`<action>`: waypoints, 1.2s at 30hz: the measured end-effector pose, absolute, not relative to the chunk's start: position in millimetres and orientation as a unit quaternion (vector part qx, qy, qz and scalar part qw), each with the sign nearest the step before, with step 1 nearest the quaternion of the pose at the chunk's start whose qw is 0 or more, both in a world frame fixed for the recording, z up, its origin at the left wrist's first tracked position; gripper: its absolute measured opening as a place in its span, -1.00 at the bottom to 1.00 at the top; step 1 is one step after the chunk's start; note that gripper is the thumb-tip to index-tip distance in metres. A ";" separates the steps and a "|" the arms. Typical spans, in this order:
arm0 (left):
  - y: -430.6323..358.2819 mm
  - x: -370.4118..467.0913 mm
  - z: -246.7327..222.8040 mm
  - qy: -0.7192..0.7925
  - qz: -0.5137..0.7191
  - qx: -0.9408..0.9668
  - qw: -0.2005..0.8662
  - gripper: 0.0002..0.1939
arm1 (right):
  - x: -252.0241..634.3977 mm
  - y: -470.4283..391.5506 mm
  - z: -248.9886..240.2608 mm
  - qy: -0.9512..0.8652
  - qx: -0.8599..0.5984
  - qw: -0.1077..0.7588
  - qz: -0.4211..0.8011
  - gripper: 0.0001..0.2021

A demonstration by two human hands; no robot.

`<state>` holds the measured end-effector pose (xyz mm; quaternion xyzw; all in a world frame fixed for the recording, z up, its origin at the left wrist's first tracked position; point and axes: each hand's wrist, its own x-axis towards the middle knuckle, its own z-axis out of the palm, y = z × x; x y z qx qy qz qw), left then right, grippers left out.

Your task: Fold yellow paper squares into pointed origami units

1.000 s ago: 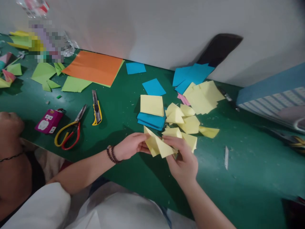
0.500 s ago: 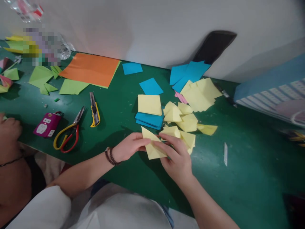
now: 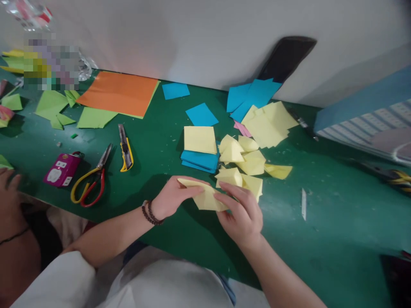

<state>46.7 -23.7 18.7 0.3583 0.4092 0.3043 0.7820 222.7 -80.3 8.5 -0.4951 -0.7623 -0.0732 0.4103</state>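
Observation:
A pale yellow sheet of folded paper (image 3: pixel 208 199) is held between both hands above the green table. My left hand (image 3: pixel 173 196) pinches its left end, thumb on top. My right hand (image 3: pixel 242 211) grips the right end, its fingers laid over the paper. Just beyond them lies a stack of yellow squares (image 3: pixel 200 139) on top of blue squares (image 3: pixel 199 161). Several folded yellow paper pieces (image 3: pixel 252 162) sit right of the stack, some partly behind my right hand.
Scissors (image 3: pixel 93 182), a yellow utility knife (image 3: pixel 126 149) and a purple box (image 3: pixel 62 170) lie to the left. Orange paper (image 3: pixel 118 92) and loose blue and yellow sheets line the wall. Another person's hand (image 3: pixel 8 184) rests at the left edge. A white strip (image 3: pixel 303 204) lies right.
The yellow paper has tilted, its upper left corner now lower and under my left thumb. The other person's hand has shifted downward, showing a bit of green paper.

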 end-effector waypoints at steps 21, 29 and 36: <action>-32.1 56.0 18.1 0.424 0.431 0.538 0.587 -0.96 | 215.7 -80.9 9.7 -0.751 -0.494 0.437 -0.031 -0.63; -30.7 55.6 19.0 0.421 0.437 0.620 0.498 -0.94 | 215.2 -80.7 8.1 -0.752 -0.499 0.430 -0.022 -0.66; -29.8 50.0 22.7 0.401 0.387 0.646 0.522 -0.80 | 217.6 -79.4 11.5 -0.744 -0.520 0.418 -0.010 -0.60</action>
